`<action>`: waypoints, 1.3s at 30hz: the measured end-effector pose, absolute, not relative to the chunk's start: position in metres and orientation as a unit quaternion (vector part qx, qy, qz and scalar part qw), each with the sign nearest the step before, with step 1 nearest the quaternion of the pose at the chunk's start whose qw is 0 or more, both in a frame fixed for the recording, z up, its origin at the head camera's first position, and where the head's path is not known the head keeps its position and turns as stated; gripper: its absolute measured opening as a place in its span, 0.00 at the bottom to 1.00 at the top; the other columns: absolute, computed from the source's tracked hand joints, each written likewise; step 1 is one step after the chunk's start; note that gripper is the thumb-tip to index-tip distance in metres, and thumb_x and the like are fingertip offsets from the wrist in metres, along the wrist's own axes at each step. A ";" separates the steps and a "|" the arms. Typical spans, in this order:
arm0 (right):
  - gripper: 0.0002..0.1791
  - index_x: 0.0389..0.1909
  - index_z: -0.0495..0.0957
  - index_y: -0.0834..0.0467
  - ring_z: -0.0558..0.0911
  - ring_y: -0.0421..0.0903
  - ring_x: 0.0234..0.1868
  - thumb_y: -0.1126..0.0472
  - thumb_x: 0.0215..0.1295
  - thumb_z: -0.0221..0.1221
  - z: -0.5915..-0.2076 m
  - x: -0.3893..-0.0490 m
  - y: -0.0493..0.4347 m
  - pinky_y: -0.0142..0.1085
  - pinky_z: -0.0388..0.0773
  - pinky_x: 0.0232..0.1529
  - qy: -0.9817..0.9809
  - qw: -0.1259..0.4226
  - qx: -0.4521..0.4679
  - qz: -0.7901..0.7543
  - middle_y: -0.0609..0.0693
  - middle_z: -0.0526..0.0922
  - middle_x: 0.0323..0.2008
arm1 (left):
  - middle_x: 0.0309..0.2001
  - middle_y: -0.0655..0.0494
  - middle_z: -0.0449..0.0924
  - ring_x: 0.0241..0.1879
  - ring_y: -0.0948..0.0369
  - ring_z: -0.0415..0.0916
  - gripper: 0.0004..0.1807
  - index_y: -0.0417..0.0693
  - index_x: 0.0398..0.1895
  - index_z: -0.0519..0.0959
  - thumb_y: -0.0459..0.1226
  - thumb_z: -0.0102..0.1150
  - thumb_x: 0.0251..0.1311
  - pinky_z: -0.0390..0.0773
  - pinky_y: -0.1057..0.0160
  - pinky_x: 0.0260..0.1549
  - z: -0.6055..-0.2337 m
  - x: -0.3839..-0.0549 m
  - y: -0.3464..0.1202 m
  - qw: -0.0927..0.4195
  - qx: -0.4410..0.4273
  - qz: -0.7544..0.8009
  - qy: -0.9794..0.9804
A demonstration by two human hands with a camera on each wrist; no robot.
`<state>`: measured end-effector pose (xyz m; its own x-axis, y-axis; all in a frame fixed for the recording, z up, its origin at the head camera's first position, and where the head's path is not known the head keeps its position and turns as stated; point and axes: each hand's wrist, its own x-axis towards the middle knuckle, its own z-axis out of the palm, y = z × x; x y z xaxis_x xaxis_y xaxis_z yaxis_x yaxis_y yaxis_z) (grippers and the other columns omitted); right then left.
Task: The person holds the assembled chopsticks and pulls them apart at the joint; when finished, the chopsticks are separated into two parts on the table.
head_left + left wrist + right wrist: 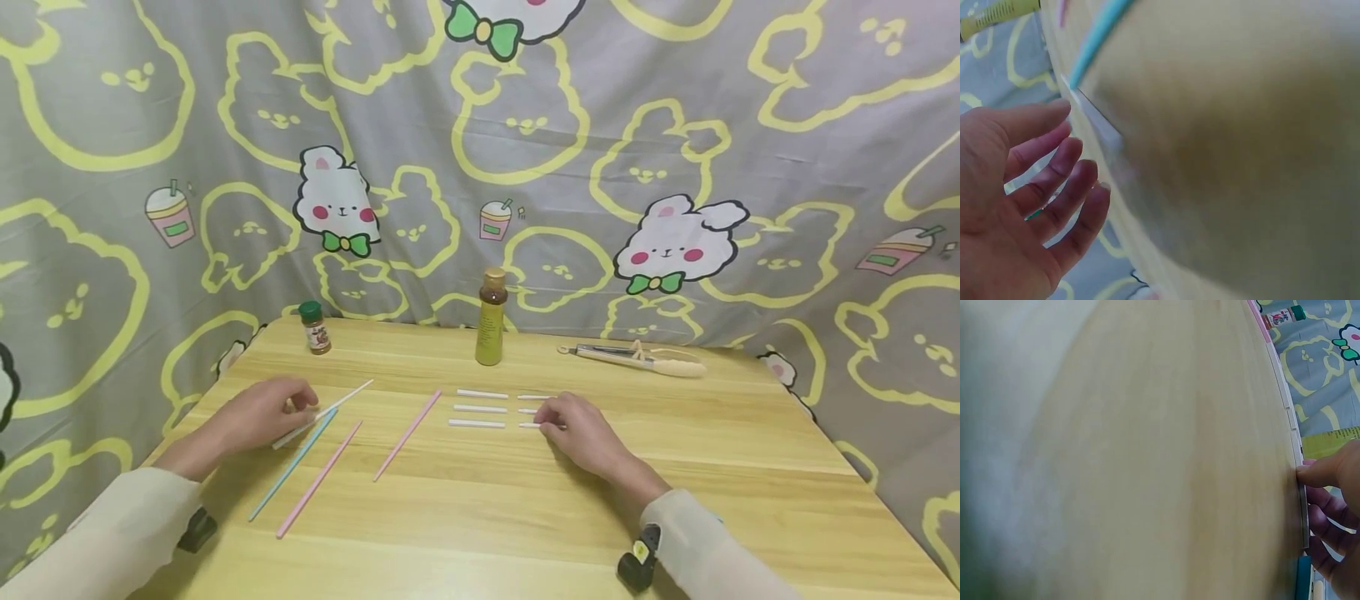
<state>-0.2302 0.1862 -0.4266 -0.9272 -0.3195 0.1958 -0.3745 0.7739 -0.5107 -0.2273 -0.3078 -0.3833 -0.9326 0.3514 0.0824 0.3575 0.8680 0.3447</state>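
My left hand (262, 414) hovers over a long thin white stick (348, 397) lying slantwise on the table. In the left wrist view its fingers are loosely bent, with a gap to the thumb and nothing between them. Beside that hand lie a tapered blue stick (294, 467) and a tapered pink stick (320, 479). My right hand (581, 429) pinches a slim white stick (528, 426) between thumb and fingertips, low against the tabletop. The palm hides much of this stick in the head view. Two similar white tips show just beyond it.
Three short white rods (477, 424) lie in a row left of the right hand, with another pink stick (408, 435) further left. Behind stand a green-capped spice jar (317, 333), a sauce bottle (490, 325) and metal tongs (630, 358). A patterned curtain (420, 167) surrounds the table.
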 end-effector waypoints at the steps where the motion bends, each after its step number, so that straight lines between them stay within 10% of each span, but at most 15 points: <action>1: 0.05 0.41 0.88 0.54 0.84 0.45 0.46 0.68 0.72 0.67 -0.426 -0.230 0.186 0.50 0.84 0.55 -0.941 0.049 0.184 0.280 0.47 0.85 0.41 | 0.40 0.56 0.88 0.39 0.59 0.82 0.10 0.43 0.47 0.86 0.38 0.72 0.69 0.83 0.52 0.41 -0.385 -0.227 -0.311 0.001 -0.180 -0.184 -0.966; 29: 0.06 0.50 0.88 0.52 0.83 0.41 0.46 0.62 0.78 0.64 -0.408 -0.217 0.193 0.41 0.83 0.50 -0.916 0.108 0.203 0.329 0.43 0.87 0.44 | 0.38 0.62 0.86 0.37 0.67 0.80 0.04 0.46 0.47 0.88 0.34 0.67 0.73 0.81 0.64 0.35 -0.360 -0.207 -0.237 0.041 -0.280 -0.200 -0.938; 39: 0.18 0.61 0.85 0.55 0.83 0.44 0.53 0.50 0.88 0.53 -0.382 -0.191 0.167 0.41 0.81 0.54 -0.890 0.024 0.251 0.379 0.48 0.88 0.57 | 0.42 0.61 0.84 0.36 0.72 0.79 0.05 0.49 0.47 0.88 0.31 0.68 0.73 0.83 0.70 0.35 -0.356 -0.195 -0.178 0.033 -0.418 -0.188 -0.888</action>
<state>-0.1908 0.1674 -0.3819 -0.8725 -0.4298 0.2325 -0.4656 0.5868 -0.6625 -0.1952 -0.1776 -0.3563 -0.6479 0.7305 0.2157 0.7552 0.5792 0.3069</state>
